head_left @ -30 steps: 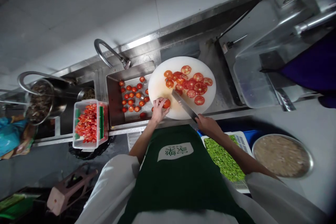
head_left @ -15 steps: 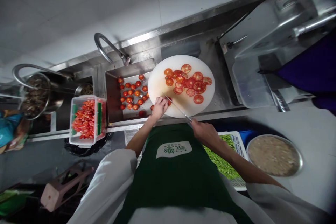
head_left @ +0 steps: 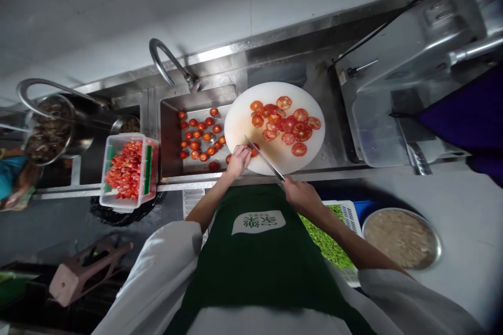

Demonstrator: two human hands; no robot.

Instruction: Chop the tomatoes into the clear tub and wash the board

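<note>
Left hand [head_left: 238, 159] on a tomato [head_left: 254, 149], right hand [head_left: 299, 194] gripping a knife [head_left: 264, 157] over the round white board [head_left: 239, 120].

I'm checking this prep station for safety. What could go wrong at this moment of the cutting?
1. The knife blade runs right beside the left hand holding the tomato, so a slip could cut a fingertip.
2. The board hangs partly over the sink; pressure near that edge might tip or shift it.
3. The slices look wet, so the board may be slippery.
</note>
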